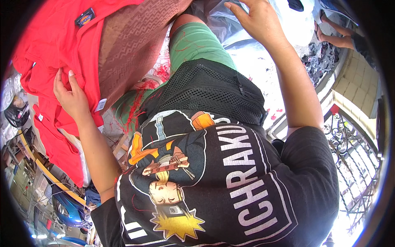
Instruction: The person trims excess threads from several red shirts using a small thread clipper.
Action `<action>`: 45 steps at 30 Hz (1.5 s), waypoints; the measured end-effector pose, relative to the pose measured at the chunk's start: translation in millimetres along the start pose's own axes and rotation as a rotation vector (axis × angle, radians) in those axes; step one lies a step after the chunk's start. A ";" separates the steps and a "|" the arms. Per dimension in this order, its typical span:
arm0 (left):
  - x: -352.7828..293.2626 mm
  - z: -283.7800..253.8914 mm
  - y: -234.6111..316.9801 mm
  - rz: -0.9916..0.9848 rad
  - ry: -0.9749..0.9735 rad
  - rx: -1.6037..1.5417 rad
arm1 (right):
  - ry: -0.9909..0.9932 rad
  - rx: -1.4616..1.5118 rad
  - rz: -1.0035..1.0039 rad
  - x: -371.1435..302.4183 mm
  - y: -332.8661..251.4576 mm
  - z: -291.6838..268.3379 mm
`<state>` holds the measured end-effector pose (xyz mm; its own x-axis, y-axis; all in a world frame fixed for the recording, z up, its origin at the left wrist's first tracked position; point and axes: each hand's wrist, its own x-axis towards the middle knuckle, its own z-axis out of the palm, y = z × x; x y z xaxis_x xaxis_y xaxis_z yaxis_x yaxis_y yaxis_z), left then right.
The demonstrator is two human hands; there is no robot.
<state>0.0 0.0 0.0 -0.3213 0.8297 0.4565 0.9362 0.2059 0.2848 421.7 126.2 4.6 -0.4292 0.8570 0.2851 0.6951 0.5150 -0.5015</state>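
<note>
My left hand (70, 94) lies on a red garment (45, 45) at the left, its fingers stretched out over the fabric. The garment carries a dark sewn label (85, 17) near its top and a small white tag (100, 105) at its lower edge. My right hand (259, 21) is raised at the top right with the thumb spread away; its other fingertips run out of the picture. Nothing shows in the visible part of that hand. Clear plastic sheeting (230, 26) lies beneath and beside it.
A brown patterned cloth (131, 53) spreads beside the red garment. Black mesh (205, 88) covers my lap, over green legwear (197, 45) strewn with red threads. Dark scraps (323, 61) lie at the right, near another person's legs (337, 39). A metal grille (349, 160) stands at the lower right.
</note>
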 end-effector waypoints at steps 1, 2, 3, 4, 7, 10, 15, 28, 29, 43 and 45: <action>0.3 -0.1 -1.8 0.011 0.001 0.007 | 0.002 0.000 -0.003 0.1 0.2 0.4; 0.5 -0.6 -2.5 0.022 0.003 0.015 | 0.003 -0.001 -0.006 0.1 0.1 0.7; 0.4 0.0 -2.2 0.019 0.004 0.013 | 0.010 -0.007 -0.008 -0.4 -0.2 0.7; 0.1 0.5 -1.5 0.017 0.005 0.012 | 0.017 -0.013 -0.011 -1.0 -0.8 0.7; 0.7 0.7 0.1 0.022 0.005 0.006 | 0.017 -0.029 -0.021 -3.0 2.0 2.5; 0.0 -0.3 0.9 0.022 0.002 0.008 | -0.291 0.058 0.153 -8.1 0.5 -6.0; -1.5 -3.0 7.1 0.030 0.078 -0.017 | -1.084 0.481 -0.070 -22.8 -9.0 -42.4; -28.8 -44.8 168.6 0.597 -0.345 -0.539 | -0.822 0.124 -0.166 -19.6 -64.5 -57.8; -30.8 -46.3 177.6 0.690 -0.348 -0.565 | -0.774 0.094 -0.235 -15.0 -70.2 -50.4; -47.9 -39.4 216.3 0.717 -0.723 -0.379 | -0.774 0.182 -0.193 -7.9 -70.7 -42.4; -43.9 -40.9 217.3 0.682 -0.784 -0.396 | -0.900 0.100 -0.069 -20.1 -65.5 -60.9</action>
<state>211.7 -12.9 76.3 0.5534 0.8329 0.0007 0.7258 -0.4826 0.4902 419.9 76.3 81.5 -0.7855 0.4658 -0.4074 0.6160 0.5250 -0.5873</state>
